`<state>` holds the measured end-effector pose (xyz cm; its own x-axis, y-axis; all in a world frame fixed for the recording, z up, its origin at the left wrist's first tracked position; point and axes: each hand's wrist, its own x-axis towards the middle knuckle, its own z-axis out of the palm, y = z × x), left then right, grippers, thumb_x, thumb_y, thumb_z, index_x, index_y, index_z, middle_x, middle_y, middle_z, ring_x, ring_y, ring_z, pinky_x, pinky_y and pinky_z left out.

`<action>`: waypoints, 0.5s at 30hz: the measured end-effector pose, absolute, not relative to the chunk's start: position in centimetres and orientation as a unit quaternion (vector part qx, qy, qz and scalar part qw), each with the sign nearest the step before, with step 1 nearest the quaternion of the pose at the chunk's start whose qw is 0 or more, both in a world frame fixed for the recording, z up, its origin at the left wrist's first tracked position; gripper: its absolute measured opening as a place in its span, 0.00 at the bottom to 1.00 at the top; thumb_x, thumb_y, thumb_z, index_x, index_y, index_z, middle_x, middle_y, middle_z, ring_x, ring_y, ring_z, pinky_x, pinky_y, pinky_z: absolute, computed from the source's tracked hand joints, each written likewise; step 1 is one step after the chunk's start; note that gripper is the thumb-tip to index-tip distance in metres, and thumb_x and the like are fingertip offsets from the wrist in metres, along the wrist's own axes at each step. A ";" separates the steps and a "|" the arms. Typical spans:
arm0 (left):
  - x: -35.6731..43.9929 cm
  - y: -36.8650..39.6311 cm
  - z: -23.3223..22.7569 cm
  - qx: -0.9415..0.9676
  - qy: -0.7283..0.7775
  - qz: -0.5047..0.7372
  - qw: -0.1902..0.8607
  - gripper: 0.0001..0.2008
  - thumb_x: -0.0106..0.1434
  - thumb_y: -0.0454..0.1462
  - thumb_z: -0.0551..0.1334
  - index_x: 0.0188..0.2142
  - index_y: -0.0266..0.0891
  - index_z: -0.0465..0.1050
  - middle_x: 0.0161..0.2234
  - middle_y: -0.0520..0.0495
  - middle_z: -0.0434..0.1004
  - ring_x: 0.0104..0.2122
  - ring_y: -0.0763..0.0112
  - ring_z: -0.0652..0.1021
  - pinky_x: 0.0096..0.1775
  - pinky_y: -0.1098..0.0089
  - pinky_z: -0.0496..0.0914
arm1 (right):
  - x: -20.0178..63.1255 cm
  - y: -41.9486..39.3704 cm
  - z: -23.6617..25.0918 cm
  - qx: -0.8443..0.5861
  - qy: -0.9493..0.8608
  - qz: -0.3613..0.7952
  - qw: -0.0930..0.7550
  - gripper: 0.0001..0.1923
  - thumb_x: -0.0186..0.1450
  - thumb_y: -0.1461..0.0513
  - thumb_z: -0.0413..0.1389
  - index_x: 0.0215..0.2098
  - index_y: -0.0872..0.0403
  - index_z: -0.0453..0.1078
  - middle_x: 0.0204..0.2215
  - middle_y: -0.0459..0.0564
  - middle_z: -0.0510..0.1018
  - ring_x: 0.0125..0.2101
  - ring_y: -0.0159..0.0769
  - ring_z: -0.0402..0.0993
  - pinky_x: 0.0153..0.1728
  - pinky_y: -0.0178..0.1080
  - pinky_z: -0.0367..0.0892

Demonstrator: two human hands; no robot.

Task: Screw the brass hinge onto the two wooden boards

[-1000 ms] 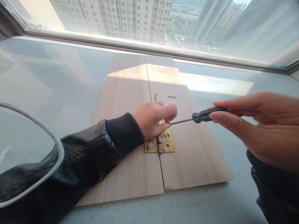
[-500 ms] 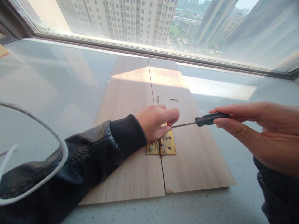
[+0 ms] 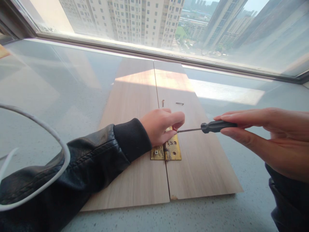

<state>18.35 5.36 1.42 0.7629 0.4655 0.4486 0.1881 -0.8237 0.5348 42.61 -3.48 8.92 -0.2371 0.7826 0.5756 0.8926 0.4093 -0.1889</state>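
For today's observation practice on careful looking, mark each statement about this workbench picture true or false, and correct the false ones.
1. The right hand holds a black-handled screwdriver. True.
2. The left hand rests on a brass hinge. True.
3. The hinge lies on a single wooden board. False: it spans the seam between the left board and the right board.
4. Two loose screws lie on the right board beyond the left hand. True.
5. The screwdriver points away from the hinge. False: its tip points toward the left hand's fingertips at the hinge.
6. The person's sleeves are white. False: the left sleeve is black leather.
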 end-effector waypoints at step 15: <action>18.4 5.2 1.7 0.905 0.206 0.289 0.235 0.03 0.58 0.29 0.61 0.33 0.37 0.70 0.30 0.50 0.75 0.30 0.72 0.74 0.34 0.71 0.69 | 40.3 -3.6 8.4 -0.502 -0.809 -0.099 0.291 0.12 0.62 0.57 0.63 0.45 0.44 0.76 0.29 0.40 0.80 0.25 0.29 0.73 0.30 0.36 0.67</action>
